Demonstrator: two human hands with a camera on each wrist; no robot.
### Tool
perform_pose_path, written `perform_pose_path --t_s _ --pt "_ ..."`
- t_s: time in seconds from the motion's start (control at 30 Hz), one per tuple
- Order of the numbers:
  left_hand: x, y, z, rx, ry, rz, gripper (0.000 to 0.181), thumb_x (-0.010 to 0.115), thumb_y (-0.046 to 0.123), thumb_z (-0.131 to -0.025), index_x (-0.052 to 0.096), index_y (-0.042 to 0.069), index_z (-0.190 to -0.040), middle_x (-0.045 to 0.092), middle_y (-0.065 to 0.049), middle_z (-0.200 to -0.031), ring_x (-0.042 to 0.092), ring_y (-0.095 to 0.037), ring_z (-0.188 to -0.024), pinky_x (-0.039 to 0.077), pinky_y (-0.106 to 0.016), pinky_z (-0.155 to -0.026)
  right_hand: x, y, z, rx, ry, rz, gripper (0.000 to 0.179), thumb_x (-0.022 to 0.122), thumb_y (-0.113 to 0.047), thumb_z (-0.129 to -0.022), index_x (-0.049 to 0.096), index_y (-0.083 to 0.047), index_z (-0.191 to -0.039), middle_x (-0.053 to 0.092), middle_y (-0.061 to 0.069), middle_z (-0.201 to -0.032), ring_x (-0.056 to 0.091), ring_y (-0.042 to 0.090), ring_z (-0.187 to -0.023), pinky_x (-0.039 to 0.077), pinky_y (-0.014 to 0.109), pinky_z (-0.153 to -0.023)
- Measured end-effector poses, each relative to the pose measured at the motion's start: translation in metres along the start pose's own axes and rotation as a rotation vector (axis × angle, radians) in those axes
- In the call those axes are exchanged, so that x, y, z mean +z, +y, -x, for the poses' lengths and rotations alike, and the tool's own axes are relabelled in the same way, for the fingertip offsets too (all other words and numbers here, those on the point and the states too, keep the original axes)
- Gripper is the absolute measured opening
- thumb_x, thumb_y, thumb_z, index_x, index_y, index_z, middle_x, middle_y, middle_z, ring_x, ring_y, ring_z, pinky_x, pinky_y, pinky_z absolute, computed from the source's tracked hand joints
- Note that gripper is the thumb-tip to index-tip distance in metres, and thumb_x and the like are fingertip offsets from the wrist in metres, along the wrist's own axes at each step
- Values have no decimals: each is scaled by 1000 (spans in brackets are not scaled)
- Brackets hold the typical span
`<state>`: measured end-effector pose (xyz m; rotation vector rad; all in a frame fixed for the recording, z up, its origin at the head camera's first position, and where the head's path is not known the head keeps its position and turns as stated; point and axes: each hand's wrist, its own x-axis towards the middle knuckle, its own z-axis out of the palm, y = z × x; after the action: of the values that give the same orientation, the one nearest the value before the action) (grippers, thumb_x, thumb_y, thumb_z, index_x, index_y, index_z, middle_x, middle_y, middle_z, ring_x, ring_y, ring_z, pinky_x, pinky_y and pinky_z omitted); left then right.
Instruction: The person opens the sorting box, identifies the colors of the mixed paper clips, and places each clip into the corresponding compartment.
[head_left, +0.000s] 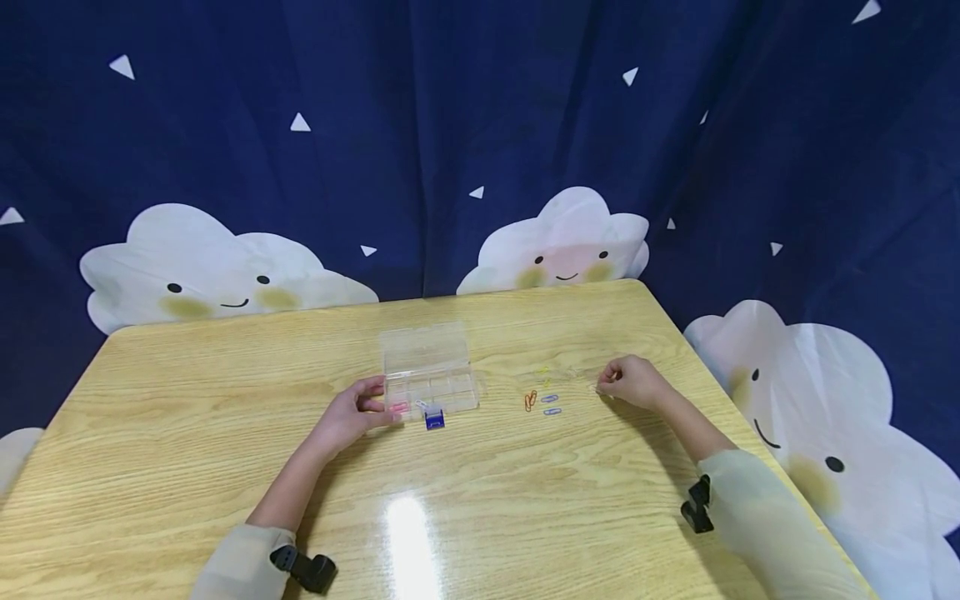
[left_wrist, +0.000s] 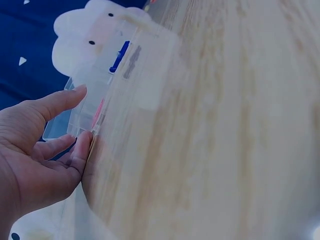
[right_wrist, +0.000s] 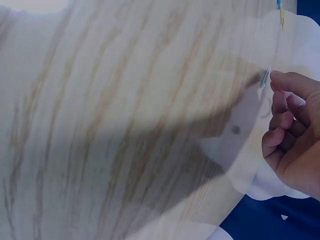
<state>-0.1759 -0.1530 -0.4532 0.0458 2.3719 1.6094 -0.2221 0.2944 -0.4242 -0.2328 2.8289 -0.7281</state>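
Note:
A clear plastic compartment box lies on the table with its lid folded back. My left hand grips its left end, the thumb by the front edge and the fingers along the side. Pink paper clips show in the front left compartment; a white clip lies to their right. A blue latch-like piece is at the front edge. My right hand pinches a pale paper clip between thumb and fingers, close to the tabletop.
Between the hands lie orange paper clips, blue paper clips and yellow paper clips. A pale clip lies farther right. A dark blue curtain with clouds hangs behind the wooden table.

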Motion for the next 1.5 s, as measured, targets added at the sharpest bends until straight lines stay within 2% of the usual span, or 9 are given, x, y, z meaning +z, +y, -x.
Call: perform_pose_path --t_s 0.47,0.83,1.07,1.5 --pt "0 0 0 -2 9 -5 72 72 19 -72 35 6 -133 44 -16 -127 48 -25 -101 43 -22 -70 3 0 2 -30 2 38 9 62 -16 -78 62 -7 -74 53 -2 -61 43 11 -53 36 24 -51" --pt "1 0 0 10 6 -7 72 72 17 -72 35 5 -133 44 -17 -127 49 -25 -101 43 -23 -70 5 2 0 -65 18 75 13 57 -18 -83 63 -7 -79 57 0 -63 47 10 -53 38 25 -50" --pt "1 1 -1 -3 5 -10 71 71 17 -73 35 7 -133 43 -15 -128 49 -25 -101 44 -22 -70 4 -2 -2 -73 31 85 15 58 -22 -84 63 -9 -80 58 1 -64 47 11 -53 38 25 -49" --pt "1 -1 -1 2 -1 -16 73 72 20 -73 34 7 -134 43 -15 -128 50 -24 -102 45 -23 -71 -1 -16 -2 -106 42 99 14 56 -19 -84 64 -8 -84 57 1 -63 45 10 -51 37 25 -50"
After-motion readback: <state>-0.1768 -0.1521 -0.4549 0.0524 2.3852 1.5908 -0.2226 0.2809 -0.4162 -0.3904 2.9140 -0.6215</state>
